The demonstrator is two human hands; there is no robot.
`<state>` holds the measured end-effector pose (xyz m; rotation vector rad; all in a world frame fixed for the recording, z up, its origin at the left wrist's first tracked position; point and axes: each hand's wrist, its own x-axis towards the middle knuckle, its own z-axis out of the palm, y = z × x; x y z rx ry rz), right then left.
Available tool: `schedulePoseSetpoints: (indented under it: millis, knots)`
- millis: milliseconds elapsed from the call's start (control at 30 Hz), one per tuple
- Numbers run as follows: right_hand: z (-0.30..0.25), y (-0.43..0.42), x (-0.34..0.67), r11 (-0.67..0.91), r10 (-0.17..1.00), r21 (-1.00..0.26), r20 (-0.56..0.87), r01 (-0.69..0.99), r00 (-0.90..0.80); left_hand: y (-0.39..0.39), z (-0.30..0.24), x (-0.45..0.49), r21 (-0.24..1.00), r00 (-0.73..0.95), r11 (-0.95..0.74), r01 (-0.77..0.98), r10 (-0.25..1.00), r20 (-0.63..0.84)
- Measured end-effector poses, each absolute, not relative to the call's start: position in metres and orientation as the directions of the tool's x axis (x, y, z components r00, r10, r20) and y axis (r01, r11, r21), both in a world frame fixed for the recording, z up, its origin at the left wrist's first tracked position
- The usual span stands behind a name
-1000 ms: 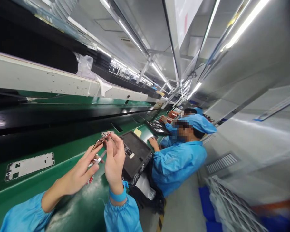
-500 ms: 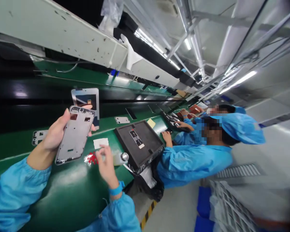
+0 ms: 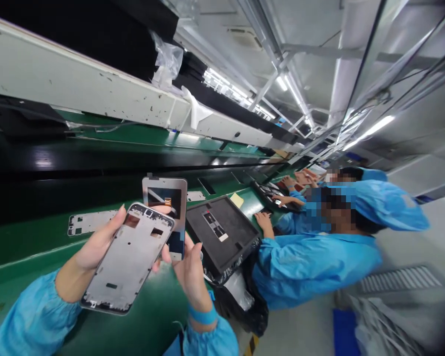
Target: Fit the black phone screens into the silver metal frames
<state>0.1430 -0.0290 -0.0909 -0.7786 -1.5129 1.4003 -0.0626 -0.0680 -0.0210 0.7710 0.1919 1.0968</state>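
My left hand (image 3: 100, 242) is closed around a grey metal phone middle frame (image 3: 124, 264), tilted with its flat inner face toward me. Behind the frame's upper end stands a phone screen panel (image 3: 178, 217) with a silver border, dark patches and a small gold connector. Left fingers show between the frame and the panel. At the panel's lower right edge, my right hand (image 3: 193, 272) has its fingers against it, partly hidden behind; a blue band circles that wrist. Another phone frame (image 3: 91, 222) lies flat on the green bench, left of my left hand.
A black foam-lined tray (image 3: 241, 230) holding a phone part (image 3: 215, 226) sits right of my hands. Beyond it lies a yellow note (image 3: 237, 200). Co-workers in blue smocks (image 3: 311, 262) work along the bench at right. A white beam (image 3: 126, 94) runs above.
My right hand has moved from the red bits and bottle up to the screen panel's lower edge. The view has shifted, so the held frame appears lower and further right.
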Motion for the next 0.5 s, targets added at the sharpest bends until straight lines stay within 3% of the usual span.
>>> schedulePoseSetpoints:
  millis: [133, 233, 367, 500]
  knots:
    - [-0.046, -0.038, 0.140, -0.086, 0.850, -0.952, 0.085, -0.295, -0.520, -0.074, -0.019, -0.047, 0.676, 0.461, 0.234, -0.699, 0.870, 0.175]
    - [-0.042, -0.044, 0.134, -0.137, 0.875, -0.895, 0.092, -0.425, -0.475, -0.078, -0.015, -0.040, 0.652, 0.408, 0.209, -0.729, 0.897, 0.169]
    - [-0.059, -0.059, 0.154, -0.030, 0.936, -0.897, 0.130, -0.441, -0.327, -0.086, -0.003, -0.038, 0.603, 0.359, 0.161, -0.782, 0.906, 0.224]
    - [-0.077, -0.071, 0.196, 0.195, 0.927, -0.958, 0.250, -0.210, -0.281, -0.090, 0.003, -0.037, 0.521, 0.268, 0.106, -0.847, 0.931, 0.246]
